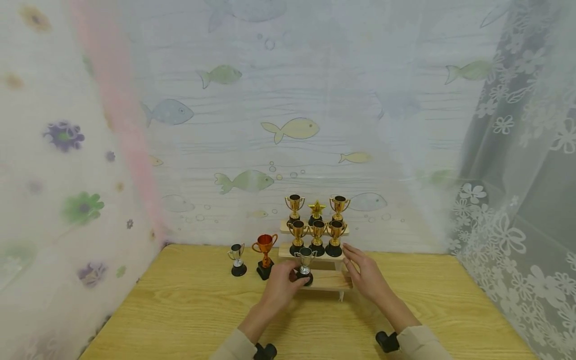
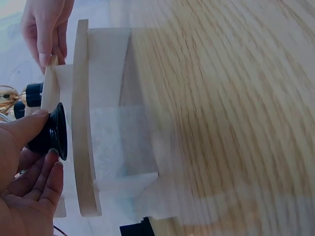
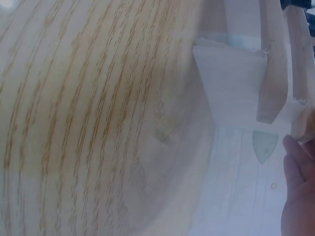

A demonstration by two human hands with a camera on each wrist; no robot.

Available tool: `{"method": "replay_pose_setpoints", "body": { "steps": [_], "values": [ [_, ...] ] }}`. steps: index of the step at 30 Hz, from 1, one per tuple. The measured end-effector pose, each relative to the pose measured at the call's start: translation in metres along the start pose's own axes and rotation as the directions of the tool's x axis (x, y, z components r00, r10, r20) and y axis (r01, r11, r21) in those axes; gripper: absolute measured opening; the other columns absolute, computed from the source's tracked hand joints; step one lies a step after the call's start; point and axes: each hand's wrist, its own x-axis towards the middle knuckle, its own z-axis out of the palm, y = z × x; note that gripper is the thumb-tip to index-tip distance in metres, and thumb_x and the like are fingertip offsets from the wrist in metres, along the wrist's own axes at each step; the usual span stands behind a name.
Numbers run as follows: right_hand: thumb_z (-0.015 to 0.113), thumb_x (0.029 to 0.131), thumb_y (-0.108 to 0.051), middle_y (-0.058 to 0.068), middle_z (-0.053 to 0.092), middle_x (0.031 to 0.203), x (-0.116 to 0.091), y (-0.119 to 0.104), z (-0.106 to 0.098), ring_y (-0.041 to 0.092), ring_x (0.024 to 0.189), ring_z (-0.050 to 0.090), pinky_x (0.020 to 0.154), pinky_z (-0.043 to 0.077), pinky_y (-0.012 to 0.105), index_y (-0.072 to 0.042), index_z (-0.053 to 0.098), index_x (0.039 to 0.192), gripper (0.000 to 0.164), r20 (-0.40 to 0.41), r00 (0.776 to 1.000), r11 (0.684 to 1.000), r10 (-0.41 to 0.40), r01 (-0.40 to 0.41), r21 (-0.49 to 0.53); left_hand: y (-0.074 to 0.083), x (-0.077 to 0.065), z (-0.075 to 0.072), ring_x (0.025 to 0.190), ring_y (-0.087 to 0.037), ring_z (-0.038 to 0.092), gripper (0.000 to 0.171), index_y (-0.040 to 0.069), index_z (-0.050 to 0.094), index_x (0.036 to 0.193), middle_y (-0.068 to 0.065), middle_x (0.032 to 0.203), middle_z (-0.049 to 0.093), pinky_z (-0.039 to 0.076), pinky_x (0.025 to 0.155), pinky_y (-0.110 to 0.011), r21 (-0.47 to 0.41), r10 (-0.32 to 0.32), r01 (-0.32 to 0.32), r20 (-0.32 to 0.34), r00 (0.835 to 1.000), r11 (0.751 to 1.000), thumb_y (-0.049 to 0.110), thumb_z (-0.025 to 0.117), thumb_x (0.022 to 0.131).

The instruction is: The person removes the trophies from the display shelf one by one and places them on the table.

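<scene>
A small silver trophy cup (image 1: 305, 256) with a round black base (image 2: 58, 132) is held over the lowest step of a wooden tiered stand (image 1: 330, 280). My left hand (image 1: 281, 286) pinches that base between thumb and fingers; in the left wrist view the base sits close to the step's edge. At the right end of the middle step, my right hand (image 1: 366, 274) holds the stand, thumb toward the front corner and fingers toward the back. Several gold trophy cups (image 1: 335, 232) and a gold star trophy (image 1: 317, 209) stand on the upper two steps.
Left of the stand, another silver trophy cup (image 1: 237, 260) and a bronze-orange trophy cup (image 1: 265, 257) stand on the wood-grain table (image 1: 189, 300). A fish-print curtain (image 1: 243, 140) hangs right behind the table, with a flowered curtain (image 1: 58, 200) on the left and lace (image 1: 508, 235) on the right.
</scene>
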Motion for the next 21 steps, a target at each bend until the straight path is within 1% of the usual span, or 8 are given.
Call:
{"method": "replay_pose_setpoints", "body": {
  "steps": [5, 11, 14, 21],
  "values": [
    [0.056, 0.106, -0.009, 0.023, 0.050, 0.150, 0.001, 0.000, -0.001, 0.046, 0.136, 0.048, 0.107, 0.042, 0.060, 0.009, 0.056, 0.140, 0.039, -0.001, 1.000, 1.000, 0.005, -0.005, -0.004, -0.003, -0.001, -0.010, 0.070, -0.008, 0.053, 0.021, 0.005, 0.075, 0.104, -0.001, 0.084, 0.065, 0.046, 0.060, -0.021, 0.004, 0.016, -0.016, -0.012, 1.000, 1.000, 0.010, 0.084, 0.086],
    [0.056, 0.106, -0.010, 0.023, 0.050, 0.150, 0.002, 0.001, 0.000, 0.046, 0.136, 0.049, 0.107, 0.042, 0.060, 0.008, 0.055, 0.141, 0.039, 0.002, 1.000, 1.000, 0.000, 0.000, -0.005, -0.009, -0.006, -0.019, 0.071, -0.006, 0.056, 0.021, 0.004, 0.076, 0.104, -0.003, 0.092, 0.071, 0.049, 0.062, -0.022, -0.007, 0.033, -0.033, -0.022, 0.999, 0.999, 0.008, 0.084, 0.085],
    [0.056, 0.106, -0.010, 0.023, 0.050, 0.150, 0.001, 0.002, 0.000, 0.046, 0.136, 0.048, 0.106, 0.042, 0.060, 0.008, 0.055, 0.141, 0.039, 0.003, 1.000, 1.000, -0.004, 0.004, 0.002, -0.012, -0.008, -0.023, 0.072, -0.007, 0.057, 0.020, 0.005, 0.076, 0.103, -0.003, 0.093, 0.071, 0.050, 0.062, -0.022, -0.004, 0.039, -0.039, -0.031, 0.999, 0.999, 0.008, 0.084, 0.084],
    [0.055, 0.107, -0.012, 0.023, 0.050, 0.150, 0.000, 0.002, 0.001, 0.046, 0.136, 0.048, 0.107, 0.042, 0.060, 0.009, 0.055, 0.141, 0.040, 0.001, 1.000, 1.000, -0.007, 0.007, 0.008, -0.015, -0.013, -0.032, 0.074, -0.009, 0.058, 0.016, 0.007, 0.076, 0.100, 0.000, 0.089, 0.069, 0.051, 0.065, -0.024, 0.001, 0.007, -0.007, -0.040, 0.999, 1.000, 0.012, 0.083, 0.086]
  ]
}}
